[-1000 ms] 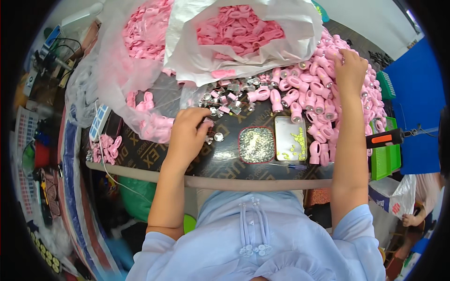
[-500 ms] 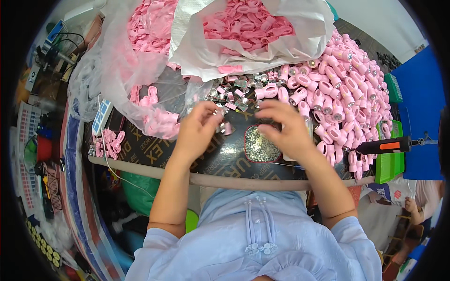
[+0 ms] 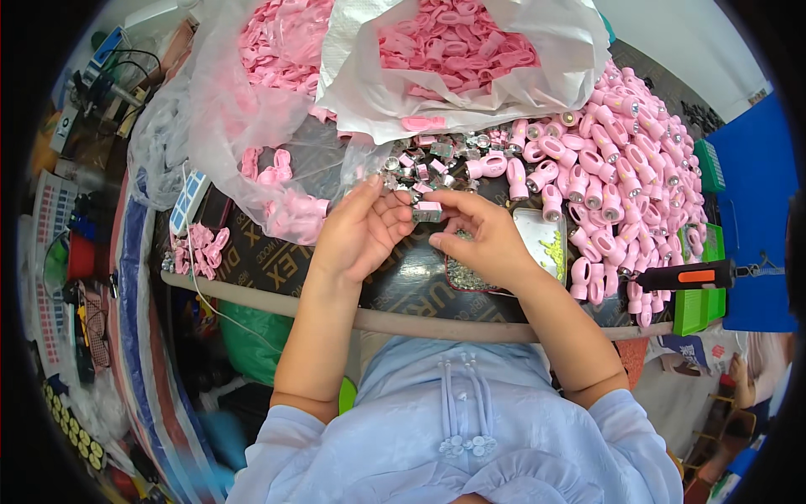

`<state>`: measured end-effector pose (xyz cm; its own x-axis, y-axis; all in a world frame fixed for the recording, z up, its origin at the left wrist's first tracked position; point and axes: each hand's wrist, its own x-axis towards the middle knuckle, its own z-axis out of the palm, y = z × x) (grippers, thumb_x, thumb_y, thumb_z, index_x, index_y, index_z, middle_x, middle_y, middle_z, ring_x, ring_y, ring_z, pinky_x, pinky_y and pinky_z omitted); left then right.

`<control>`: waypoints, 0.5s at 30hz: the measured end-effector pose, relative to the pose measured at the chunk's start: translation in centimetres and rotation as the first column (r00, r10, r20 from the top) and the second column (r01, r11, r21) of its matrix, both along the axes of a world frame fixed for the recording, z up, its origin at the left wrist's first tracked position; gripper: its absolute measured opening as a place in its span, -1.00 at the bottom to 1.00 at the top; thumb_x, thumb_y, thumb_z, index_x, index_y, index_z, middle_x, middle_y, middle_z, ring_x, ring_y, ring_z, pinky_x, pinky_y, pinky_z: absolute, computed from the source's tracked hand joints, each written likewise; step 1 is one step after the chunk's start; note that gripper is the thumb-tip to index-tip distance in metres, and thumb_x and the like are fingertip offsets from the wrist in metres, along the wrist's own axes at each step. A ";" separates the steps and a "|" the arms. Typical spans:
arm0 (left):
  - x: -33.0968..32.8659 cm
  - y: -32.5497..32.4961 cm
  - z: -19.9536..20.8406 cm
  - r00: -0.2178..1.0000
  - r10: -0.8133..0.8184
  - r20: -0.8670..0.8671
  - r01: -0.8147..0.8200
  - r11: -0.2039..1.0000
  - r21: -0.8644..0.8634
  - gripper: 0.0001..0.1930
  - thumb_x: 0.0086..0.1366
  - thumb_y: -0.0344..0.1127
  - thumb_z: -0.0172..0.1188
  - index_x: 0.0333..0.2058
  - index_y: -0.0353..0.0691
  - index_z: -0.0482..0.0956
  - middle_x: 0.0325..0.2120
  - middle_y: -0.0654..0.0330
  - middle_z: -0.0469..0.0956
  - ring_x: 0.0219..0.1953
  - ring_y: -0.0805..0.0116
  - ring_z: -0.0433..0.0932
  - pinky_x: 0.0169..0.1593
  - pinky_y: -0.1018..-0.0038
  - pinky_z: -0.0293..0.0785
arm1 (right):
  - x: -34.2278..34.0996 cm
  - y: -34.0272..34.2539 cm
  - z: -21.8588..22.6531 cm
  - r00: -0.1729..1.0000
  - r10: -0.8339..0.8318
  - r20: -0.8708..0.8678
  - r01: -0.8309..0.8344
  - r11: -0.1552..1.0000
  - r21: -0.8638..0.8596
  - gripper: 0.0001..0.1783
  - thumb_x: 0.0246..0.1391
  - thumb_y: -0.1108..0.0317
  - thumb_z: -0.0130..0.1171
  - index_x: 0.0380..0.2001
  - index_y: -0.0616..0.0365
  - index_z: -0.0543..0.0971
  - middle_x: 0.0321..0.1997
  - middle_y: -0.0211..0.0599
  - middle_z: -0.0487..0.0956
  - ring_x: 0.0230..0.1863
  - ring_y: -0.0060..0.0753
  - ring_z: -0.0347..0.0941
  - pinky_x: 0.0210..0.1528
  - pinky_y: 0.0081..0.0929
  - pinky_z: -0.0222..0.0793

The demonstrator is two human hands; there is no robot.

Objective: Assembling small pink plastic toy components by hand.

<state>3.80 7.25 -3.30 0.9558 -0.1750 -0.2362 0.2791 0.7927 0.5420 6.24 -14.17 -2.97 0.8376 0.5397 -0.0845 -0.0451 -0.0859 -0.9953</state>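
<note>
My left hand is turned palm up over the dark tabletop, its fingers loosely curled and apart, beside a heap of small silver-and-pink parts. Between the two hands is one small boxy silver-and-pink part. The index finger and thumb of my right hand are around this part, and the left fingertips come close to its other side. Partly under my right hand lies a red-rimmed tray of tiny metal pieces. A white tray with yellow-green bits stands right of that hand.
A big pile of pink flashlight-like pieces covers the right side. At the back are a white sack and a clear plastic bag of pink shells. A black-and-orange power screwdriver hangs at the right, by a green basket.
My hands have come closer together, with the small silver-and-pink part now between them. The left palm has turned up. My right hand has moved left, uncovering the white tray.
</note>
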 end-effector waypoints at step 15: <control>0.1 0.6 2.5 0.980 -0.081 0.181 0.005 0.923 0.385 -0.70 0.47 -0.22 0.04 0.04 -0.27 0.45 -0.03 0.04 0.56 -0.30 0.20 0.68 -0.26 0.42 0.64 | -0.6 0.2 0.0 0.929 -0.371 0.005 0.347 0.873 0.341 -0.73 0.17 0.57 0.18 -0.05 0.24 0.47 -0.16 -0.14 0.63 -0.21 -0.39 0.60 -0.17 -0.52 0.52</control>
<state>3.85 7.87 -0.82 0.9828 -0.1496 -0.1082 0.1700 0.5048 0.8463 5.68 -13.99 -3.02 0.9763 0.1870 0.1090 0.0587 0.2556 -0.9650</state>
